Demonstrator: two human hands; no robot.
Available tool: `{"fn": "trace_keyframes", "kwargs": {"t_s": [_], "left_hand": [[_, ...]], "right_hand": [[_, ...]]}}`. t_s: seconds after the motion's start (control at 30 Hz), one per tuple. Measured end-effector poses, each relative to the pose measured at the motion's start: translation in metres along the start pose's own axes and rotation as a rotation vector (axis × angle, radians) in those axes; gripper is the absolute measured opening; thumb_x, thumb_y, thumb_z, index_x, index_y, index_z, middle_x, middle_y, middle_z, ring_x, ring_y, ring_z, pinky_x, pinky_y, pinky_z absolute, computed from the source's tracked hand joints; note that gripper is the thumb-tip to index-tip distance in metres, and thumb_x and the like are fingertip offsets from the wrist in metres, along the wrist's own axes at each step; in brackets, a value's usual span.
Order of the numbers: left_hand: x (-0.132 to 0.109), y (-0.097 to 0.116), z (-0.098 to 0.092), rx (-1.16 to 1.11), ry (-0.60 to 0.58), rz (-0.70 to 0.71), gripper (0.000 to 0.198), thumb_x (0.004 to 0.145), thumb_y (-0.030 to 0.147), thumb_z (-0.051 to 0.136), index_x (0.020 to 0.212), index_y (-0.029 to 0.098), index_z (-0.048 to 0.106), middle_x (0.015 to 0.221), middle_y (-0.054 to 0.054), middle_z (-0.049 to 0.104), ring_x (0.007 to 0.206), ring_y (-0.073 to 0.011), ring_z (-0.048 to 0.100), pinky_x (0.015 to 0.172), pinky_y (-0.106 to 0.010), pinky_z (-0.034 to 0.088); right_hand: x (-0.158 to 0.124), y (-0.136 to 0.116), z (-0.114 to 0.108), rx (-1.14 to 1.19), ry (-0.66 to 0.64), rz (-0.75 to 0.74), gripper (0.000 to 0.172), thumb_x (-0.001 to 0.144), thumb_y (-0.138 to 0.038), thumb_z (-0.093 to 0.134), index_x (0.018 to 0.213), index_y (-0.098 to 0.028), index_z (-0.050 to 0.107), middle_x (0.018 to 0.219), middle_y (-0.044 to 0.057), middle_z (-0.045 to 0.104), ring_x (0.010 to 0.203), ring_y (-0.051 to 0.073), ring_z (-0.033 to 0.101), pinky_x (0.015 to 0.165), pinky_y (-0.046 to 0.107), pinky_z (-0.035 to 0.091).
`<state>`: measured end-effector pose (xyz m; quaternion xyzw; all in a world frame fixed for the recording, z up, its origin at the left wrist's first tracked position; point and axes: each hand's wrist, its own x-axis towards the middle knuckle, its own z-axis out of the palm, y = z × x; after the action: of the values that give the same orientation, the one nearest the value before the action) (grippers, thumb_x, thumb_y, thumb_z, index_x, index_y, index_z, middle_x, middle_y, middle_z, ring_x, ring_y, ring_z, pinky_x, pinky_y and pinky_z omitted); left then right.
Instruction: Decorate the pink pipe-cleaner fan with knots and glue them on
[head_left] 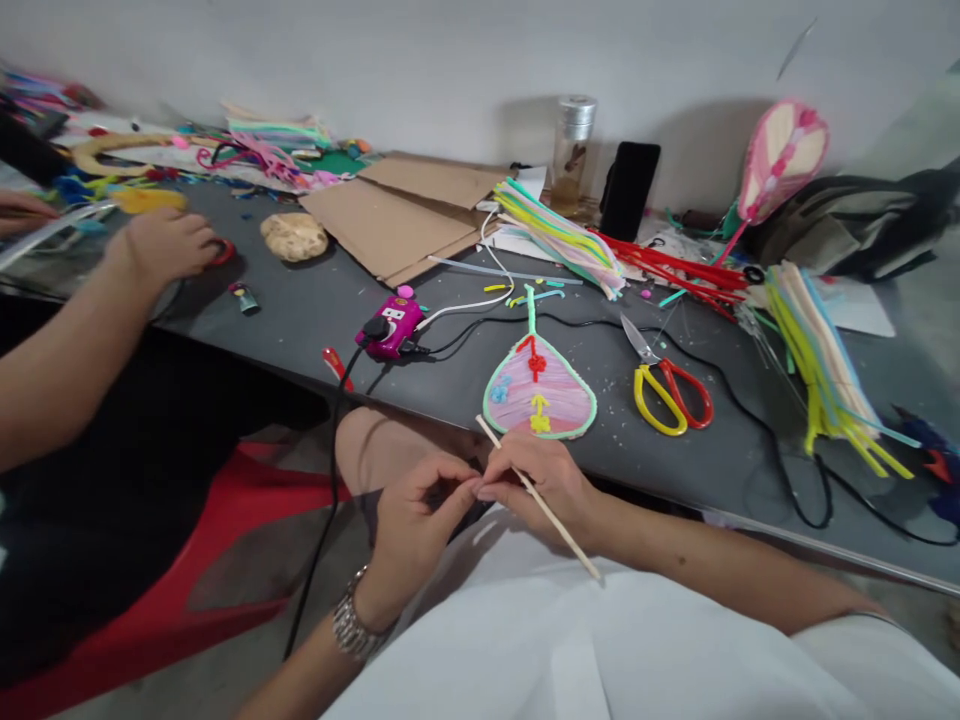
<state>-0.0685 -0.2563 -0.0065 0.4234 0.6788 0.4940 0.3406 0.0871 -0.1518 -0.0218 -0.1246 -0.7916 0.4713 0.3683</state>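
**Supervisor:** Report hand state and stick position.

**Operator:** My right hand [544,480] is closed on the thin stick [570,539], pinching it partway along. The short end points up and away from the knuckles. The longer end trails down past the wrist, over my lap. My left hand [416,510] is drawn into a narrow pinch, with its fingertips meeting the right's at the stick. I cannot tell whether it grips the stick itself or something small held against it.

**Supervisor:** Failure modes?

**Operator:** Three, in my judgement.
1. Breakage. The stick is slender and both ends are free. Bending force between the two pinches could snap it.
2. Drop. Both hands work on the near side of the table [697,470] edge, off its surface. If a pinch loosened, the stick would likely fall to the lap or the floor.
3. Snag. The black cable [324,520] hangs just left of my left wrist and runs up to the glue gun [391,325] beyond that hand. A leftward sweep of the forearm could drag the gun toward the edge.

**Supervisor:** Anything else in reach?

**Operator:** The stick's upper tip sits near the fan-shaped piece [540,395], just beyond my right hand, so a forward thrust could scuff it. The scissors [664,385] lie beyond and to the right of that hand, apart from it. A co-worker's hand [165,245] rests far to the left, well apart.
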Motion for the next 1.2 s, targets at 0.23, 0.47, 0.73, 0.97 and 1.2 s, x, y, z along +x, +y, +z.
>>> {"fn": "trace_keyframes", "kwargs": {"t_s": [0.23,0.47,0.73,0.97,1.2], "left_hand": [[-0.002,0.000,0.002,-0.070,0.007,-0.043,0.019,0.079,0.034,0.079,0.074,0.019,0.069,0.071,-0.002,0.068,0.069,-0.0162,0.059,0.066,-0.026,0.046],[0.003,-0.006,0.009,-0.595,-0.106,-0.267,0.037,0.082,0.051,0.078,0.077,0.017,0.063,0.068,0.002,0.058,0.063,-0.0109,0.050,0.061,-0.023,0.043],[0.007,-0.011,0.002,-0.464,-0.059,-0.246,0.035,0.088,0.051,0.068,0.079,0.017,0.068,0.073,-0.002,0.063,0.066,-0.0132,0.053,0.064,-0.024,0.044],[0.008,-0.026,-0.014,-0.064,-0.035,-0.117,0.027,0.081,0.034,0.065,0.059,0.021,0.057,0.054,0.003,0.045,0.053,-0.0130,0.041,0.052,-0.023,0.034],[0.013,-0.071,-0.021,0.454,-0.108,-0.045,0.036,0.080,0.048,0.060,0.056,0.022,0.052,0.051,0.003,0.050,0.052,-0.0154,0.051,0.053,-0.023,0.040]], "right_hand": [[-0.002,0.001,0.002,-0.005,-0.014,0.086,0.019,0.094,-0.027,0.069,0.080,-0.019,0.059,0.076,-0.002,0.061,0.066,0.010,0.051,0.065,0.023,0.044],[-0.002,0.001,-0.002,0.020,-0.088,0.058,0.015,0.094,-0.021,0.065,0.081,-0.019,0.059,0.077,-0.002,0.060,0.070,0.011,0.055,0.068,0.022,0.045],[-0.003,0.001,-0.014,-0.053,0.021,0.184,0.019,0.098,-0.020,0.053,0.081,-0.020,0.061,0.072,-0.003,0.059,0.064,0.010,0.053,0.065,0.023,0.043],[-0.001,0.009,-0.049,-0.314,0.093,-0.232,0.021,0.082,-0.004,0.045,0.080,-0.022,0.055,0.071,0.000,0.060,0.068,0.014,0.056,0.065,0.024,0.044],[0.001,0.028,-0.199,-1.287,-0.064,0.019,0.024,0.092,-0.010,0.050,0.109,-0.017,0.066,0.099,0.009,0.071,0.089,0.021,0.062,0.078,0.031,0.044]]}}
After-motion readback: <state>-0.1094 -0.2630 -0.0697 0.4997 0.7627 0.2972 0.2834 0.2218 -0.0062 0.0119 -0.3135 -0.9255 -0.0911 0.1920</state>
